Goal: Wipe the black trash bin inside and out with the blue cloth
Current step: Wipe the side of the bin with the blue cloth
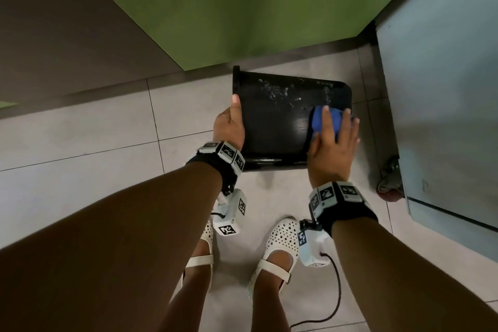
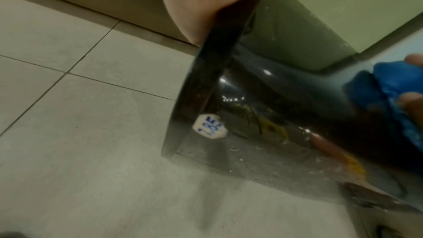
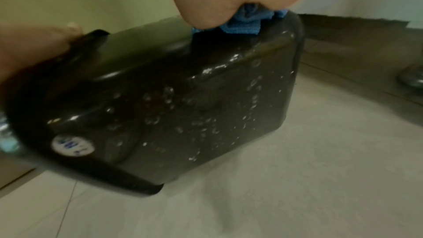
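Observation:
The black trash bin [image 1: 275, 121] is held on its side above the tiled floor, rim to the left and base to the right. My left hand [image 1: 229, 127] grips the rim, thumb on top. My right hand [image 1: 334, 143] holds the bunched blue cloth [image 1: 317, 120] against the upper wall near the base, fingers spread and curled over it. Water drops speckle the far part of that wall. The left wrist view shows the bin [image 2: 263, 115], a white round sticker [image 2: 209, 126] and the cloth [image 2: 389, 93]. In the right wrist view the cloth [image 3: 247, 24] pokes out under my palm on the wet bin [image 3: 183, 115].
A green panel [image 1: 242, 8] stands just behind the bin. A pale blue cabinet [image 1: 444, 89] on a caster wheel [image 1: 388, 186] is close on the right. My feet in white shoes [image 1: 280, 245] stand below the bin, with a black cable [image 1: 336, 291] trailing beside them.

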